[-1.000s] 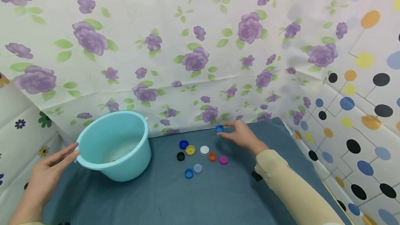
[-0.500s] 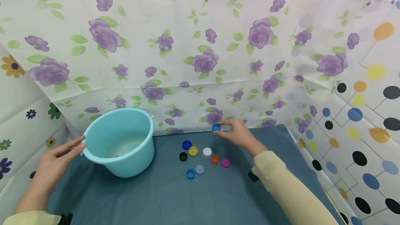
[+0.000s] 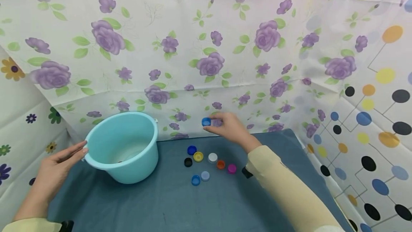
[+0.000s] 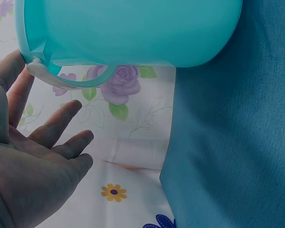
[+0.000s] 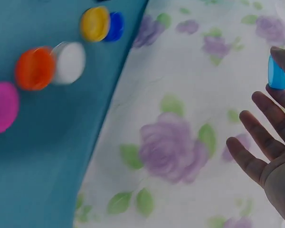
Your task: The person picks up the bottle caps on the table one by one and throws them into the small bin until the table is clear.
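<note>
My right hand [image 3: 230, 128] pinches a blue bottle cap [image 3: 206, 121] between thumb and index finger, held up in front of the flowered backdrop. In the right wrist view that bottle cap [image 5: 277, 73] shows edge-on, and the other fingers of the hand [image 5: 270, 128] are spread. To the left stands a light blue bucket [image 3: 133, 169]. My left hand [image 3: 56, 171] holds its rim at the left side; in the left wrist view the thumb and index finger meet the rim beside the handle [image 4: 69, 83]. Something small and reddish, too small to identify, lies inside the bucket.
Loose bottle caps lie mid-table: dark blue [image 3: 191, 150], yellow [image 3: 198, 156], black [image 3: 188, 162], white [image 3: 212, 158], orange [image 3: 220, 164], magenta [image 3: 232, 168], pale blue [image 3: 205, 176] and blue [image 3: 195, 180]. A blue-grey cloth [image 3: 141, 207] covers the table. A flowered sheet [image 3: 180, 63] hangs behind.
My right hand has moved left and slightly up with the blue bottle cap, toward the bucket. The left hand stays at the rim. The head view shifted slightly at first.
</note>
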A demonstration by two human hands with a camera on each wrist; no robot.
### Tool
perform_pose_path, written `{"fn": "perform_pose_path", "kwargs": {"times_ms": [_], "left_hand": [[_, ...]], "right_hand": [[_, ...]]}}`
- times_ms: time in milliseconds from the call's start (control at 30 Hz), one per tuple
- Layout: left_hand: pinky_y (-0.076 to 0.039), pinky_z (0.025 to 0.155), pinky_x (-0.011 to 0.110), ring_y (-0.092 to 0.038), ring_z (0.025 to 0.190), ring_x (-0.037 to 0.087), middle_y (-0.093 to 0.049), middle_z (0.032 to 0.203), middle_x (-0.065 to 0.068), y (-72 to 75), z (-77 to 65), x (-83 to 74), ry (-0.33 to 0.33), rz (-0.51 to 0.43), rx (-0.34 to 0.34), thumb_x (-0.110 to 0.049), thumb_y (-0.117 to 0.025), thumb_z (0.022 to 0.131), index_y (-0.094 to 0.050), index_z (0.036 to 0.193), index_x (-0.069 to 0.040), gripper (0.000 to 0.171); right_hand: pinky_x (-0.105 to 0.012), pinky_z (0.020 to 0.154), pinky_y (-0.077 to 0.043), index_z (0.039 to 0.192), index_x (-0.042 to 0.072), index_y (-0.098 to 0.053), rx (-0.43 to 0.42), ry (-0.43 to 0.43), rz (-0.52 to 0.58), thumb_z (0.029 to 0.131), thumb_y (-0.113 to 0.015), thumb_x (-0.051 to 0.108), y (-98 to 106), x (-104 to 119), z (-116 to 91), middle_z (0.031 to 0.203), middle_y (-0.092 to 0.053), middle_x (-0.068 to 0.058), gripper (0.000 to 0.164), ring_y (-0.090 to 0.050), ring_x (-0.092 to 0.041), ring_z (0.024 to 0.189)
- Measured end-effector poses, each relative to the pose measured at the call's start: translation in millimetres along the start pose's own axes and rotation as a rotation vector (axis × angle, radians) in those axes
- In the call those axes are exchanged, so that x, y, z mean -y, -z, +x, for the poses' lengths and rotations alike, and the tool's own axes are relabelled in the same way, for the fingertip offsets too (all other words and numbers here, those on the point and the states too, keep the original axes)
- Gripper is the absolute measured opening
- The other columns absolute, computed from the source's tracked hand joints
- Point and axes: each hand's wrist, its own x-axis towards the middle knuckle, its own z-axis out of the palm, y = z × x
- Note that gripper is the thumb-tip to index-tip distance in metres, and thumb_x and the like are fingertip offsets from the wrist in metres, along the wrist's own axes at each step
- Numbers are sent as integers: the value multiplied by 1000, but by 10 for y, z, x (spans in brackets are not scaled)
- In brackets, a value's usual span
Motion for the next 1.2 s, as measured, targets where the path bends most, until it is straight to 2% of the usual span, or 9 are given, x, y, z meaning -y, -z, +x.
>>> {"fn": "perform_pose_path", "kwargs": {"times_ms": [100,233,400,500,633,767,1000,1200], "left_hand": [[-26,104,66,-17,144,31,-30,151,-7,9,-3,5,5,0,0,-64,-58,79,-40,142,-32,72],[-25,104,67,-17,144,30,-32,150,-11,16,-11,5,3,-7,-1,-64,-58,79,-40,141,-31,72],[-23,104,69,-16,144,32,-31,151,-10,24,-3,-5,1,-8,2,-64,-58,79,-40,142,-31,73],[-24,103,69,-16,144,34,-29,152,-5,25,3,-19,3,-1,4,-65,-58,79,-40,142,-32,73],[-24,103,69,-17,144,34,-29,153,-2,20,9,-28,-7,1,8,-64,-57,80,-40,142,-31,72],[-24,103,69,-17,143,35,-28,153,0,17,8,-14,-5,3,8,-64,-57,80,-40,142,-31,72],[-26,103,67,-19,144,31,-32,150,-8,7,-4,9,-20,-13,-2,-62,-58,81,-42,141,-30,70],[-26,102,68,-21,143,30,-32,151,-7,-9,-8,8,-34,-12,-14,-62,-58,81,-42,141,-31,69]], "right_hand": [[-35,87,-54,118,28,-64,13,55,35,79,-68,54,-43,221,110,122,-62,6,47,-59,-15,112],[-33,94,-51,120,25,-64,21,146,49,82,-68,48,-151,530,245,122,-63,5,45,-58,-12,115],[-29,90,-52,121,28,-63,37,207,29,81,-64,55,-367,875,401,120,-64,10,48,-58,-4,111],[-24,83,-53,120,29,-63,42,227,28,81,-63,57,-508,1055,478,116,-64,13,48,-59,-1,105],[-21,84,-52,123,27,-61,64,230,41,82,-63,56,-675,1274,556,117,-64,13,50,-58,-3,110],[-19,90,-49,126,26,-58,99,225,54,83,-64,53,-880,1450,620,120,-63,12,51,-55,-4,116],[-13,90,-47,126,26,-59,142,251,-5,84,-64,50,-1246,1666,674,119,-62,15,48,-55,3,112],[-9,88,-46,124,29,-60,209,260,25,85,-64,48,-1471,1768,685,118,-62,19,44,-54,7,110]]}}
